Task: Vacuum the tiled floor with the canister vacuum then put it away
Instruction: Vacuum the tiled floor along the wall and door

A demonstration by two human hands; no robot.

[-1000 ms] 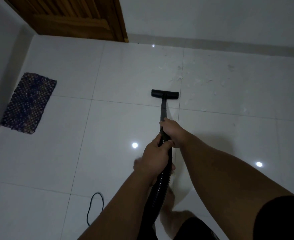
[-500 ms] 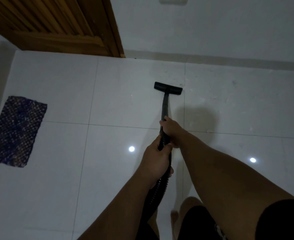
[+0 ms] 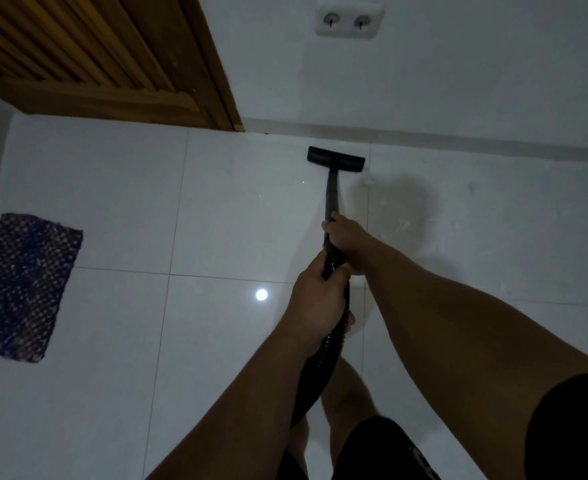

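The black floor nozzle [image 3: 336, 159] rests flat on the glossy white tiled floor [image 3: 119, 209], close to the baseboard of the far wall. A dark wand [image 3: 331, 195] runs back from it to my hands. My right hand [image 3: 346, 242] grips the wand's lower end, the farther of the two. My left hand [image 3: 315, 304] holds the ribbed black hose [image 3: 330, 344] just behind it. The hose drops between my legs; the canister is out of view. Faint pale specks of debris [image 3: 406, 223] lie on the tiles to the right of the wand.
A wooden slatted door [image 3: 88, 60] fills the top left corner. A double wall socket [image 3: 348, 20] sits on the white wall above the nozzle. A dark woven mat [image 3: 25, 285] lies on the floor at the left. My bare leg [image 3: 348, 393] stands under the hose.
The nozzle has been pushed forward across the tiles, from the debris patch up to the baseboard. The view has moved forward and up, bringing the socket into sight; both hands keep their grip.
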